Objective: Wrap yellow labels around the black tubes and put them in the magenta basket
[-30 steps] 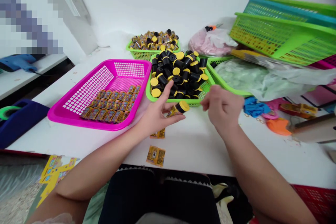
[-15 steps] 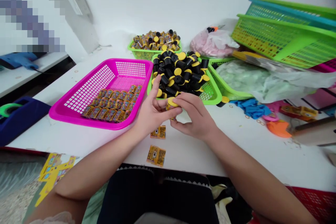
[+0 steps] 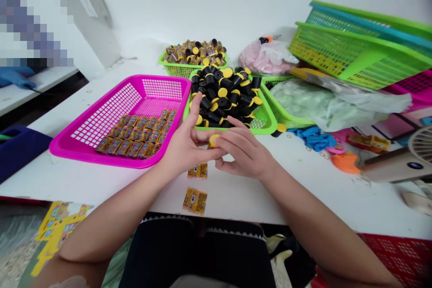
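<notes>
A small yellow-capped canister (image 3: 213, 140) is pinched between my two hands, above the table's front part. My left hand (image 3: 184, 144) grips it from the left with thumb and fingers, its index finger pointing up. From the right, my right hand (image 3: 245, 150) closes its fingers over the cap and side, hiding most of the body. Below the hands, a printed yellow label (image 3: 197, 170) lies on the white table, partly covered, and a second label (image 3: 195, 200) lies nearer the edge. Just behind, a green basket (image 3: 272, 127) holds a heap of black canisters with yellow caps.
A magenta basket (image 3: 101, 161) at left holds rows of labelled canisters. Another green basket (image 3: 175, 70) with labelled pieces stands at the back. Stacked baskets (image 3: 357, 58), plastic bags (image 3: 310, 99) and a small fan (image 3: 398, 164) crowd the right. A blue tape dispenser (image 3: 23, 153) is far left.
My right fingers have shifted leftward over the canister and now cover more of its yellow cap. The whole view has turned slightly right. Both labels lie in place on the table.
</notes>
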Tool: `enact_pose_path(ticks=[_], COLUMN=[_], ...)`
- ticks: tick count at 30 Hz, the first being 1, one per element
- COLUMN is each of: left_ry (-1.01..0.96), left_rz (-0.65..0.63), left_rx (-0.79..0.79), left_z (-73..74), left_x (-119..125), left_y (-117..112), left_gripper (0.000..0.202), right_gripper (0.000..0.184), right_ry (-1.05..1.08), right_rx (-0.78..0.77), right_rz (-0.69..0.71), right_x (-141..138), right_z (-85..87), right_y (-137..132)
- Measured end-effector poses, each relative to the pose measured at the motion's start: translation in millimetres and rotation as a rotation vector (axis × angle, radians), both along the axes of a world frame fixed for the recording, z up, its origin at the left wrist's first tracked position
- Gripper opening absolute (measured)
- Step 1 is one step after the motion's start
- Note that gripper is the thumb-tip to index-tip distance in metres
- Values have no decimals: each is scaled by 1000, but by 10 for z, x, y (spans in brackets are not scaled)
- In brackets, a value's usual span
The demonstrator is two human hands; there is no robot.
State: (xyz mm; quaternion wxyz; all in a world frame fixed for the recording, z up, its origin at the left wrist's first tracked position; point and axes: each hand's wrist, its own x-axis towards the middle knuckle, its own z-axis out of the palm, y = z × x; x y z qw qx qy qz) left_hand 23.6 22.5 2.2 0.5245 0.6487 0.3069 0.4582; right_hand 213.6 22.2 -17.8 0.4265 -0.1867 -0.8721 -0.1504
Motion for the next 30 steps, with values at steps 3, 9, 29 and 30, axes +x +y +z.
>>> enact_pose_path(ticks=[3,9,29,30], left_ry=[-2,25,-177,-160], left_rz=[40,-55,-528,-506], left_rx=[38,96,-62,-41], left_z=[8,4,-45,-40], left_x=[-20,-66,-152,-150], left_y=[11,4,-59,-53], left_gripper=[124,113,127,125], right_gripper=[53,52,29,32], right_ry=[20,5,-3,8], right_rx=[31,105,40,55], right_rz=[1,29,105,102], right_x=[-17,52,23,24], right_z=[-16,22,172,160], right_y=[3,-62,-328,-297])
